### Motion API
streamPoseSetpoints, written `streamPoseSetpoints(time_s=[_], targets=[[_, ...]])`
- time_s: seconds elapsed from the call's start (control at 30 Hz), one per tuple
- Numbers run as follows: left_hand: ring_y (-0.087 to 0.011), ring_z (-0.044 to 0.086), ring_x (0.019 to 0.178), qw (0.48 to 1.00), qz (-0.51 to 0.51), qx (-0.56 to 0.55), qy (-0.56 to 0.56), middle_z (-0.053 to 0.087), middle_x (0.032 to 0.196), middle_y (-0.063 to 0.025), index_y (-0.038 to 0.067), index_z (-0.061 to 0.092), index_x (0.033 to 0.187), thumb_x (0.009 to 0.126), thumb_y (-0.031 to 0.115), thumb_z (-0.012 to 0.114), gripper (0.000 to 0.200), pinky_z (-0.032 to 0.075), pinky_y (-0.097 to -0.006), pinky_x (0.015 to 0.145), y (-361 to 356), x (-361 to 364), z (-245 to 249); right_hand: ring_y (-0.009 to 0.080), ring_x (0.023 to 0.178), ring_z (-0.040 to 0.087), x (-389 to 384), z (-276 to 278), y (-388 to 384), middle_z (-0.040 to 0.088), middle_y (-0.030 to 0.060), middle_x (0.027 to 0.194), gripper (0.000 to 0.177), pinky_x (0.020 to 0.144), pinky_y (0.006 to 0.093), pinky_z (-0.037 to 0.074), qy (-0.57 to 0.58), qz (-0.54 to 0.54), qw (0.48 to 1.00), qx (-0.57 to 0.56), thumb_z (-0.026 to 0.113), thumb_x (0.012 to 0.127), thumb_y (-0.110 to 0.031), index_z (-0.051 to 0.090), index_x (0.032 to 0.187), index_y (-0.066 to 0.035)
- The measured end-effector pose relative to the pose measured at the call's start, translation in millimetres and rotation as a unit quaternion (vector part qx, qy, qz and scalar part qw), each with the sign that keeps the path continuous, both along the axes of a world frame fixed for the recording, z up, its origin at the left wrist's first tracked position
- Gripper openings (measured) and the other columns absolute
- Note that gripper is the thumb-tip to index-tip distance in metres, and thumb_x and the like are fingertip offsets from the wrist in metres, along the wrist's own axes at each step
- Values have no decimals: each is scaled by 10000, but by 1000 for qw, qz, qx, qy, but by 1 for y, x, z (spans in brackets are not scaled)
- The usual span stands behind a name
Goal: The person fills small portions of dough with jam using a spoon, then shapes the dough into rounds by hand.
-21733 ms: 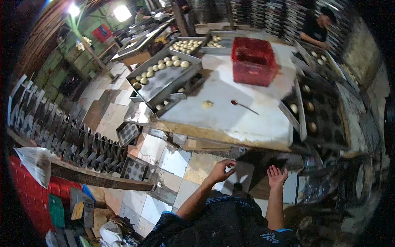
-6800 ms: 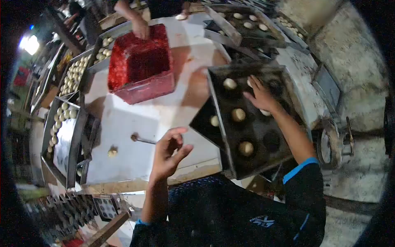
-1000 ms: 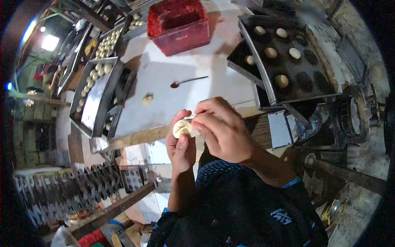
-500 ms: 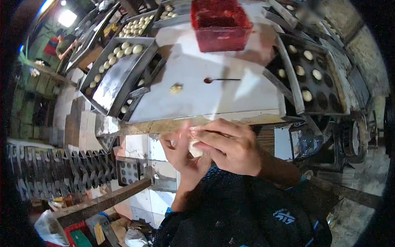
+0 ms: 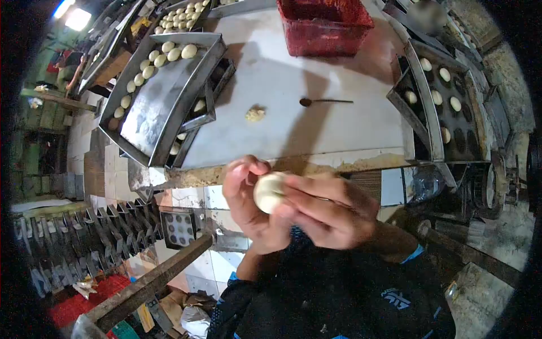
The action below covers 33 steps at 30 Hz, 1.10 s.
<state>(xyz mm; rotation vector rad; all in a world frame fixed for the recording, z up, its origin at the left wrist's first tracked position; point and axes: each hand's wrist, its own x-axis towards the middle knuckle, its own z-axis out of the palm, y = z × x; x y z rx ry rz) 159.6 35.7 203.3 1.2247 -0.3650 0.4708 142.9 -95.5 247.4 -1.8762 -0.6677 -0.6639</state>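
Head view, near to far: L hand is half-curled, cupping a pale dough ball; R hand has fingertips bunched on its side, gripping it too, though blur hides the exact pinch. Ball's held up just short of the table edge. Step's prob. shaping or sealing; next move calls for light, even pressure. Beyond: dough scrap, spoon, L tray & R tray w/ balls, then red crate.
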Motion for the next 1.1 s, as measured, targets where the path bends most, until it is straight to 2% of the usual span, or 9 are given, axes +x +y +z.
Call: streamPoseSetpoints(time_s=[0.13,0.2,0.37,0.43,0.5,0.6,0.7,0.77,1.1], targets=[[-194,479,986,979,-193,56,-31,434,1179,-119,-4,407,1331,594,395,912,978,475,-375,822,-54,29,14,250,888,686,5,2,-53,683,124,996,177,813,365,561,25,14,995,91,688,821,-27,644,991,-45],[-213,553,900,969,-229,43,-83,555,1025,-124,20,594,1030,662,330,880,560,494,-374,754,-97,43,16,265,848,682,3,-15,-76,695,100,901,133,807,392,555,112,60,965,231,631,857,-51,640,987,-77],[-205,535,525,988,-120,92,41,556,620,-59,65,536,675,805,173,765,285,445,-303,519,-209,34,4,345,984,619,-22,-13,-216,616,202,1074,199,847,406,513,141,-36,987,-73,578,884,-126,632,1051,-33],[-197,471,453,877,-9,474,-73,506,577,-50,54,519,661,843,133,715,279,390,-313,458,-246,36,7,348,1074,574,-40,7,-256,584,204,1143,272,907,409,488,173,-180,968,-38,584,846,-58,610,1108,9],[-175,625,882,911,-368,93,158,681,923,-92,67,656,973,895,341,638,285,494,-279,696,-274,28,-52,340,1130,540,-42,15,-288,562,199,1179,314,936,417,473,112,-190,973,-74,603,834,-31,587,1141,35],[-214,491,543,891,-267,364,59,503,608,-45,30,550,754,812,194,717,241,383,-322,502,-345,1,-70,319,1082,589,-47,-3,-323,579,185,1160,288,929,414,487,66,-162,959,-221,647,868,-94,586,1117,37],[-134,593,836,737,-550,-104,378,642,946,-34,29,580,1155,879,278,683,386,499,-271,723,-366,-8,-127,319,1051,599,-63,-13,-377,585,186,1144,235,895,400,493,148,-159,968,-130,614,903,-128,588,1077,27],[-137,518,655,711,-575,335,227,528,744,-78,15,611,1018,739,213,814,399,417,-284,543,-385,12,-18,256,1005,598,-74,-22,-413,614,157,1063,211,921,352,457,251,-190,949,16,542,952,-175,604,1076,-16],[-17,392,647,860,-368,171,310,395,733,77,52,571,1111,805,41,751,355,343,-172,583,-298,68,-23,339,1437,188,-51,-70,-505,172,214,1550,803,1160,413,202,467,-237,782,-336,636,901,-310,179,1488,-10]])
